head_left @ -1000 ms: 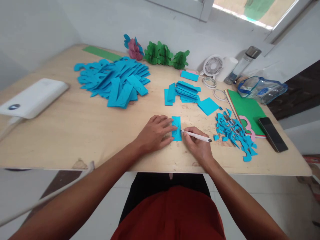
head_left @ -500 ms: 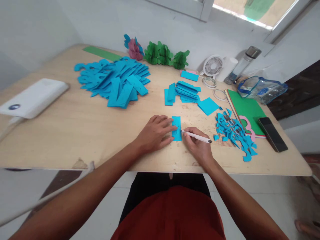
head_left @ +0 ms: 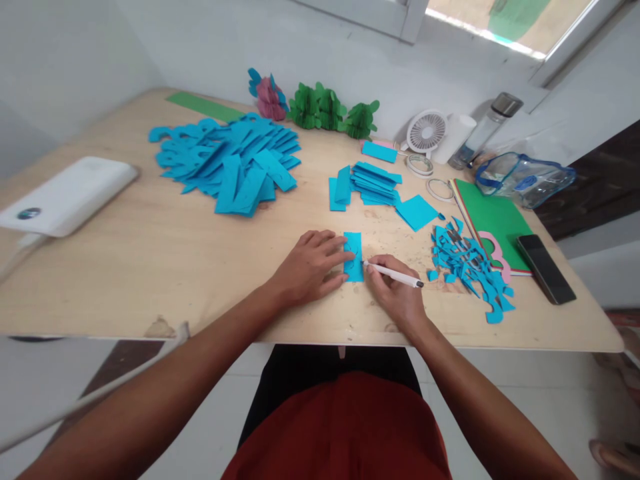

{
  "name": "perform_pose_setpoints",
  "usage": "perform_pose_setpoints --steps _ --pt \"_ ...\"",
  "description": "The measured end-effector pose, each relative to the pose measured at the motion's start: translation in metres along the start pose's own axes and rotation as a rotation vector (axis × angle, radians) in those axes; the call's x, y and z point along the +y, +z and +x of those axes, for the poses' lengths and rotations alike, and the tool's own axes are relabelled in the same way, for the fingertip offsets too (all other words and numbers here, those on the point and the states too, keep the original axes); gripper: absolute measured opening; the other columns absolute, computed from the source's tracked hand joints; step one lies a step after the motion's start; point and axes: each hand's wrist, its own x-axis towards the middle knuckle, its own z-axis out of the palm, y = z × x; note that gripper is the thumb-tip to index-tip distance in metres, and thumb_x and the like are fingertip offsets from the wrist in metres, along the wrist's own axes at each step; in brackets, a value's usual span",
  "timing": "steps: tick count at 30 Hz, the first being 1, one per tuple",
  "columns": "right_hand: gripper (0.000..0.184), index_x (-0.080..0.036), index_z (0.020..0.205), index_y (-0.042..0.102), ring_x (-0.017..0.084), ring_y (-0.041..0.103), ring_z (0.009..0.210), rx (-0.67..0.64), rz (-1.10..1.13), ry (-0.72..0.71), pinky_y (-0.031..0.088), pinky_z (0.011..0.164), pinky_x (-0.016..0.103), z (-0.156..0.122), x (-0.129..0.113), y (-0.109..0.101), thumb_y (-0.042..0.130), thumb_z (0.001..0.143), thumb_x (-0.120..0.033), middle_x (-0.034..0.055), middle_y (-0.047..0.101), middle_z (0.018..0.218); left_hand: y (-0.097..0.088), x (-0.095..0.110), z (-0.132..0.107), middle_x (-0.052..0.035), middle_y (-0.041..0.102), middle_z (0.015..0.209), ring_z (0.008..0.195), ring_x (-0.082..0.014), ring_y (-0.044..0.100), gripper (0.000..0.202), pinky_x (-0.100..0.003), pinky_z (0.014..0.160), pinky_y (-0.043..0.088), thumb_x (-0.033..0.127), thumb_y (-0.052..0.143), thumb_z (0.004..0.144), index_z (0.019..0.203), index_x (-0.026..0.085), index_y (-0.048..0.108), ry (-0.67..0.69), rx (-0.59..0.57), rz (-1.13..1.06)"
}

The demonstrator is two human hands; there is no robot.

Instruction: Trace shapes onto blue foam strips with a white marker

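A small blue paper rectangle (head_left: 355, 272) lies upright before me on the wooden table (head_left: 200, 280), with curved pen lines on it. My left hand (head_left: 313, 265) rests flat with its fingers spread, their tips pressing on the paper's left side. In my right hand (head_left: 397, 293) a white pen (head_left: 397, 275) is pinched, its tip at the paper's right edge. Beyond the paper lie a stack of blue paper pieces (head_left: 375, 183) and a blue square sheet (head_left: 417, 212).
A large heap of blue cut paper (head_left: 225, 160) lies at the back left, near a white power bank (head_left: 75, 193). To the right are blue scraps (head_left: 463, 257), a green sheet (head_left: 500, 220) and a phone (head_left: 546, 268). A small fan (head_left: 427, 131) stands by the wall.
Almost nothing differs. The pen tip has shifted very slightly along the paper's right edge; my left hand stays in place.
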Motion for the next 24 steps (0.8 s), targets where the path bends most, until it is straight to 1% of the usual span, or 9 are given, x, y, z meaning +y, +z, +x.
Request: perform_pose_setpoints --steps 7,13,24 --pt "0.012 -0.022 0.087 0.068 0.019 0.067 0.074 0.011 -0.042 -0.02 0.051 0.071 0.031 -0.0006 -0.0036 -0.002 0.057 0.089 -0.028 0.0039 0.074 0.081 -0.0003 0.0004 0.0001 -0.0108 0.062 0.131 0.121 -0.0333 0.052 0.035 -0.054 0.102 0.04 0.037 0.05 0.089 0.116 0.024 0.068 0.001 -0.002 0.002" --pt "0.012 -0.023 0.087 0.068 0.019 0.067 0.072 0.009 -0.071 -0.046 0.05 0.069 0.031 -0.0018 -0.0016 -0.0023 0.057 0.089 -0.027 0.0033 0.074 0.08 0.0 -0.0001 -0.0003 -0.0105 0.062 0.131 0.121 -0.0332 0.052 0.035 -0.054 0.102 0.041 0.038 0.051 0.089 0.116 0.024 0.068 0.001 -0.001 0.009" --pt "0.015 -0.022 0.087 0.068 0.02 0.068 0.077 0.012 -0.115 -0.098 0.05 0.076 0.033 -0.005 -0.0055 -0.0041 0.055 0.091 -0.027 0.0045 0.075 0.083 0.0003 0.0 0.0004 -0.0106 0.061 0.132 0.121 -0.033 0.051 0.035 -0.054 0.102 0.04 0.037 0.051 0.089 0.117 0.024 0.068 0.003 -0.005 0.005"
